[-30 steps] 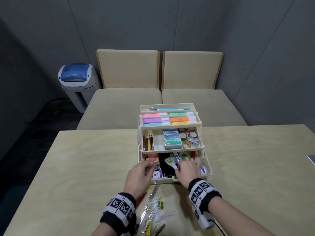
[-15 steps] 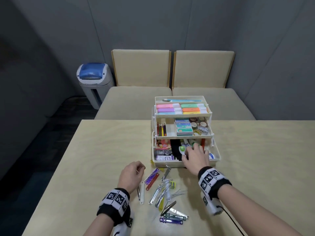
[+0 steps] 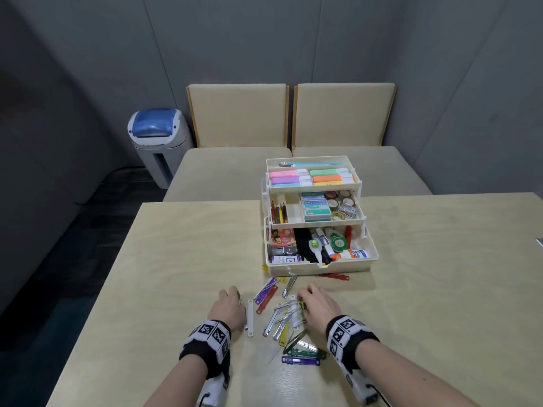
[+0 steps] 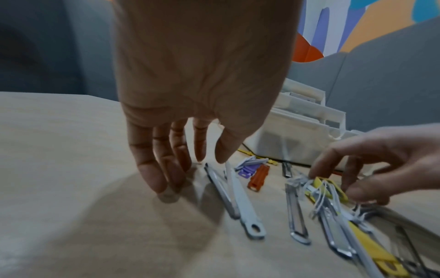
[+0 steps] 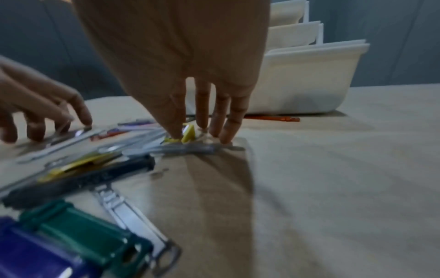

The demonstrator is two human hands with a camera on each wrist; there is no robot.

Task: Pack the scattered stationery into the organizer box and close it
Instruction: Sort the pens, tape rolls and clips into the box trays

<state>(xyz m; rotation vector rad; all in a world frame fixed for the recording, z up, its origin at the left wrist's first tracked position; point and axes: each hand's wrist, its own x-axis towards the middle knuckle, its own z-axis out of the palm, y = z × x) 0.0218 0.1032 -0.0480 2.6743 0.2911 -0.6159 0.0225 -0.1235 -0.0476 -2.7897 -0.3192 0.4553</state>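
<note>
Your table (image 3: 440, 304) is pale wood and carries the open organizer box (image 3: 320, 267) near its far middle. Just near of the box you have a scatter of file fasteners (image 3: 286, 318) lying flat, with a red one (image 3: 335, 277) at the box's front wall, and purple (image 3: 300, 360) and green (image 3: 305, 352) ones nearest you.

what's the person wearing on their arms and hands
Both forearms are bare, no sleeves or gloves. Each wrist carries a black band with white panels printed with black square marker codes; the right band matches. A white camera unit with a black cable hangs under each wrist.
</note>
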